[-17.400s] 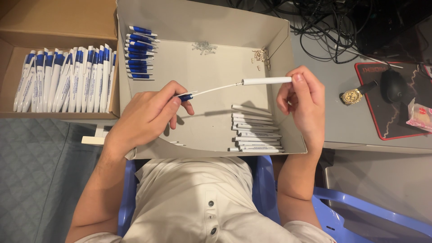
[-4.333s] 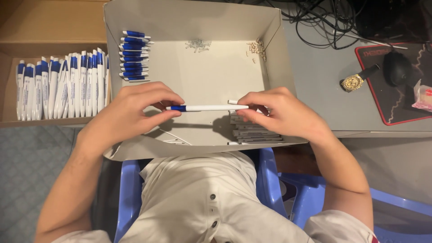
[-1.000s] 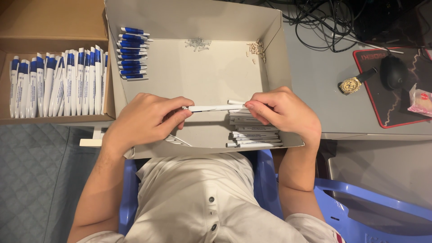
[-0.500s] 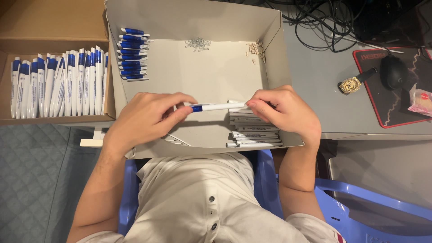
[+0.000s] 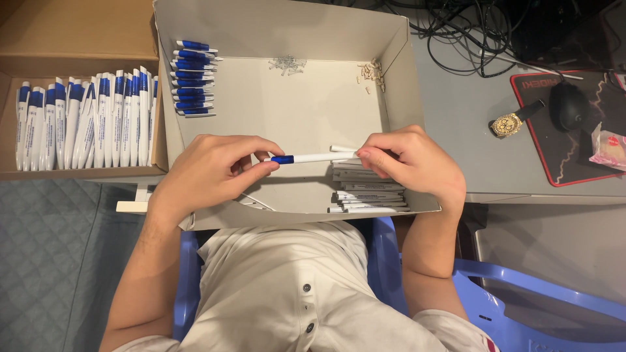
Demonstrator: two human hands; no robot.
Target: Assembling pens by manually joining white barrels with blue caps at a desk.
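Seen from above, a seated person holds a white pen with a blue end [image 5: 310, 158] level over a shallow open cardboard box [image 5: 287, 111] in the middle of the frame. The left hand [image 5: 212, 173] pinches the blue end between thumb and fingertips; the right hand [image 5: 411, 163] pinches the white end the same way. Each grip is closed on the pen, one at either tip, which seems meant to steady it for pressing or twisting its parts together. The pen's long axis runs straight across the frame, blue end toward the left, white end toward the right.

Just below the right hand, inside the box, lies a stack of white pen barrels [image 5: 368, 192], close at hand. In the box's upper left corner sits a row of blue pen parts [image 5: 192, 78]. At the left of the frame, a second box holds finished white and blue pens [image 5: 85, 120] standing side by side. On the grey tabletop [image 5: 456, 111] at right lie a gold wristwatch [image 5: 508, 122] and a computer mouse [image 5: 568, 104] on a dark mat.
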